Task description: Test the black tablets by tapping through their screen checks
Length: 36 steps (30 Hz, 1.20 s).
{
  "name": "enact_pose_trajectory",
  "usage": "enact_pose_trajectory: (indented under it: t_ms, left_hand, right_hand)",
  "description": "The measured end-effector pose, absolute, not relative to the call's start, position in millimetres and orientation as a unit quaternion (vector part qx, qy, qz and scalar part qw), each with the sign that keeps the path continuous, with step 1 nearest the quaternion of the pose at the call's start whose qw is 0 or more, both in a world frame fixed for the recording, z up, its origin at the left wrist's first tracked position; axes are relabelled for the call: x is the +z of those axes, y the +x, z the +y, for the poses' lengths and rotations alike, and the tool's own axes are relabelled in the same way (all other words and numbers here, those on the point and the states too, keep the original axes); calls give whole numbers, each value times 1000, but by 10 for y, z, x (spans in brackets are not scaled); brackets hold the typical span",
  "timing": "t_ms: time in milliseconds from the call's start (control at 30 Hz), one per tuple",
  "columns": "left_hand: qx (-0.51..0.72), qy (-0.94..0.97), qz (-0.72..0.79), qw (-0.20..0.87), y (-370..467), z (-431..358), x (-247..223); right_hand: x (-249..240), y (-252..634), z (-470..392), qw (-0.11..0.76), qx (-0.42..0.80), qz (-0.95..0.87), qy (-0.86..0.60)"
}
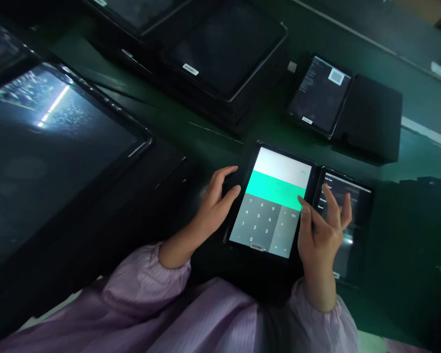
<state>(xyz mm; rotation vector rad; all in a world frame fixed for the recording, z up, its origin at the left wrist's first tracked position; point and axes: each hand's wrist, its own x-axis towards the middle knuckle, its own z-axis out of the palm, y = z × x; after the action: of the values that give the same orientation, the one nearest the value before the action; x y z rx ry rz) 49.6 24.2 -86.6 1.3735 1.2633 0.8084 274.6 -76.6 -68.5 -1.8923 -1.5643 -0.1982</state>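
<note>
A lit tablet (257, 215) lies before me, its screen showing a calculator keypad under a green band and a white bar. Beside its left edge is my left hand (216, 198), thumb and fingers apart, holding nothing. Over the tablet's right edge is my right hand (323, 230), the index finger reaching to the green band and the other fingers spread. Whether that fingertip touches the glass I cannot tell. Partly behind my right hand lies a second tablet (353, 220) with a dark screen and a short text menu.
A third tablet (319, 95) with a QR-like square on its screen lies further back, beside a black box (371, 117). Dark tablets (228, 49) are stacked at the back. A large glossy dark panel (59, 162) fills the left side. The work surface (407, 294) is green.
</note>
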Motion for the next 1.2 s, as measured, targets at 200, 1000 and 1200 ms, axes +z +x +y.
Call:
enact_pose_trajectory:
  t_ms: [200,1000,1200]
  left_hand:
    - [327,606,515,510,507,258,-914]
    - [277,673,492,478,523,247,-937]
    - [261,652,497,509,502,227,-930]
  right_hand:
    - [-583,2555,-759,337,-55,-650,-679]
    - [-585,2371,-764,307,-2,-691,-654]
    - [-640,2671,-766,333,-101,-604,-717]
